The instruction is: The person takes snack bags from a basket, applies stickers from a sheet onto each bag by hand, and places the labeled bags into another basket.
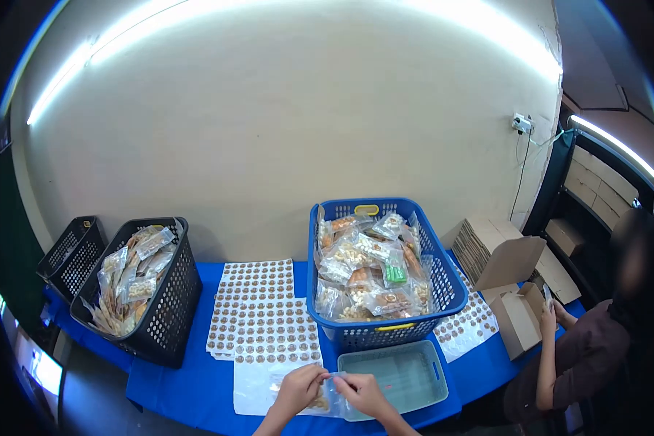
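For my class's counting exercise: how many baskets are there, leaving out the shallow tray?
3: the blue basket at centre, the filled black basket left of it, and the second black basket at far left. Others could be hidden.

From head height we look forward and down — a wide, curved view, dark around its edges — with the left hand and right hand near, the blue table below, the pale wall far.

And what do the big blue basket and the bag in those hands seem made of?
The blue basket: probably rigid plastic, slightly glossy, judging by its evenly perforated walls. The bag: likely thin, shiny clear plastic film, since contents show through.
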`<state>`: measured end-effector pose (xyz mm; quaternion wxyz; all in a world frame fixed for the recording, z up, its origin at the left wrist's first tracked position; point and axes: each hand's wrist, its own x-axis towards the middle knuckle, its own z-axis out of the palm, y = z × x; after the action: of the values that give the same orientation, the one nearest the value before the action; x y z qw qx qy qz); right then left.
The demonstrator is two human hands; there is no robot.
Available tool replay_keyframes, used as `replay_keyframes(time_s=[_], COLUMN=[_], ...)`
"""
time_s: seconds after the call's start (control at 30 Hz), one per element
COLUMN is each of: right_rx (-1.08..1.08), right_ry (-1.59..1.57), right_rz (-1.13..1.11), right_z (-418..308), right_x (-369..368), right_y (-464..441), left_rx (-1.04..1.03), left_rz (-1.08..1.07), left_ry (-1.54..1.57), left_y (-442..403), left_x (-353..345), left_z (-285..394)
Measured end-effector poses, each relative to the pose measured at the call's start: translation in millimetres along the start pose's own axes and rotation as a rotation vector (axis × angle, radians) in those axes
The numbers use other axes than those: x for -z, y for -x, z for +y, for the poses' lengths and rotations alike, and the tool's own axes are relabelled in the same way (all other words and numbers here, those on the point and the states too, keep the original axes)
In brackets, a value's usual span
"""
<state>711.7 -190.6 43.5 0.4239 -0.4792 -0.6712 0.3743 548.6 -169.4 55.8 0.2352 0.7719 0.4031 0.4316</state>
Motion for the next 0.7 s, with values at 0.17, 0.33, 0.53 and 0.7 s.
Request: replay_keyframes(time_s=[0.17, 0.33, 0.53, 0.7], right_rx=[-0.028, -0.063, -0.008, -0.035], right_ry=[-0.064, -0.034, -0.024, -0.055], right_rz=[-0.071, -0.128, -0.235, -0.247], right_z=[1, -9, -10, 2], right_x=[-18, -27, -36, -27], right_y=[0, -3, 7, 14], left_rx=[-0.03, -0.003, 0.15, 0.175], left_rz=[0.1, 0.205, 0.416, 0.352], left_ry=[-0.115, -0.191, -0.166, -0.127], left_y=[16, 20, 11, 12], left_x=[5, 11, 34, 33], left_z=[-14, -21, -27, -28])
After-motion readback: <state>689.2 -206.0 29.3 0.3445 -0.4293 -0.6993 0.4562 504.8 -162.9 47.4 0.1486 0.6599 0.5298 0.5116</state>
